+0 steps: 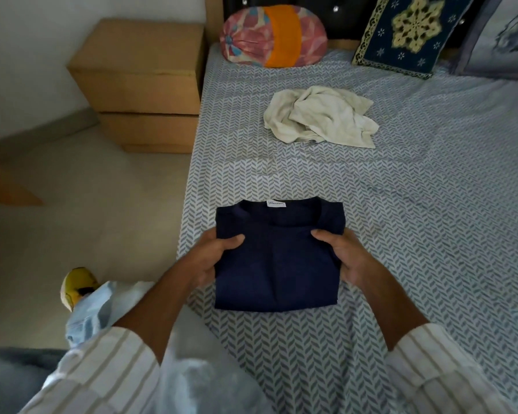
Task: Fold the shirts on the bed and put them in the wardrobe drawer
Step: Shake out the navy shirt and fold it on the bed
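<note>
So, head view: navy shirt (277, 264) is folded into a neat rectangle, collar and white label at its far edge, lying on the near part of the bed (401, 204) close to the bed's left side. Left hand (213, 258) grips the shirt's left edge, thumb curled over the top of the fabric, other fingers tucked under and hidden. Right hand (344, 255) grips the right edge the same way, thumb on top near the collar, rest of the fingers underneath, can't tell how they lie. Both forearms come out of striped white sleeves (431, 369). Farther up the bed, well apart from the navy one, a cream shirt (320, 118) lies crumpled and unfolded. At the far end sit a round pink-and-orange bolster (272, 35) and a dark blue patterned cushion (407, 34) to its right. Wooden bedside cabinet (141, 82) stands left of the bed on the floor. Yellow shoe (77, 283) visible near left.
</note>
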Tool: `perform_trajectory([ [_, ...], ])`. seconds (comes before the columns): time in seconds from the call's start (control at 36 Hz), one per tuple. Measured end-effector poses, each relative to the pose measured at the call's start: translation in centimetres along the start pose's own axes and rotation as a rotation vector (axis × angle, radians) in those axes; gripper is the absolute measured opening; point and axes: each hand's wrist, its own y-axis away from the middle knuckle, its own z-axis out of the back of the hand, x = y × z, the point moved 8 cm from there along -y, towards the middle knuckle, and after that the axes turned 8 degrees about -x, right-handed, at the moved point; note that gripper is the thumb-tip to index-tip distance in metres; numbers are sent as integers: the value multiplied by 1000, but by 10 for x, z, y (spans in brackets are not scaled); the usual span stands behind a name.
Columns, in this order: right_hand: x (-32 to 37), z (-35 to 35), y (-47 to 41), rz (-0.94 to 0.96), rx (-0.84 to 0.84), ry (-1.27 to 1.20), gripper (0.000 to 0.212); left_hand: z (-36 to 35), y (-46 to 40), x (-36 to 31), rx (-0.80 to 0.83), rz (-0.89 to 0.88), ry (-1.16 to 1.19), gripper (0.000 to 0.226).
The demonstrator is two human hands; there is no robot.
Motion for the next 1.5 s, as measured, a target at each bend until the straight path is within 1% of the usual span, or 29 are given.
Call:
perform_trajectory([
  [0.08, 20, -28, 16, 66, 79, 21, 23, 23, 24, -19, -36, -106, 31, 32],
  [0.22, 50, -81, 42, 160, 177, 24, 28, 64, 72, -59, -29, -267, 29, 42],
  [0.36, 78, -154, 82, 238, 306, 26, 28, 125, 144, -103, -116, -463, 90, 50],
  [0.42, 86, -179, 97, 253, 345, 10, 30, 142, 166, -114, -113, -489, 109, 53],
  [0.47, 90, -214, 115, 266, 394, 12, 28, 171, 192, -123, -151, -521, 114, 55],
  [0.53, 92, -244, 130, 281, 435, 16, 25, 198, 212, -128, -209, -537, 129, 50],
  [0.58, 89, -275, 143, 291, 470, 34, 26, 224, 229, -130, -251, -563, 144, 46],
  [0.69, 79, -334, 160, 284, 526, 78, 26, 276, 252, -128, -345, -577, 166, 48],
  [0.75, 72, -363, 163, 273, 529, 104, 27, 304, 258, -127, -389, -574, 174, 50],
  [0.86, 58, -412, 164, 236, 544, 159, 27, 351, 259, -123, -462, -559, 167, 45],
  [1.0, 49, -487, 150, 200, 579, 223, 21, 414, 238, -135, -508, -558, 178, 45],
  [1.08, 46, -531, 131, 172, 580, 248, 23, 455, 215, -144, -519, -531, 202, 45],
  [1.17, 51, -569, 120, 152, 577, 275, 24, 486, 199, -159, -560, -491, 233, 39],
  [1.25, 68, -598, 122, 108, 563, 316, 23, 500, 200, -183, -586, -426, 248, 36],
  [1.31, 91, -614, 134, 70, 565, 334, 23, 503, 215, -211, -594, -404, 260, 37],
  [1.42, 158, -639, 176, 12, 590, 330, 20, 499, 266, -288, -605, -404, 241, 45],
  [1.5, 215, -656, 210, -12, 609, 334, 23, 491, 308, -348, -599, -418, 243, 46],
])
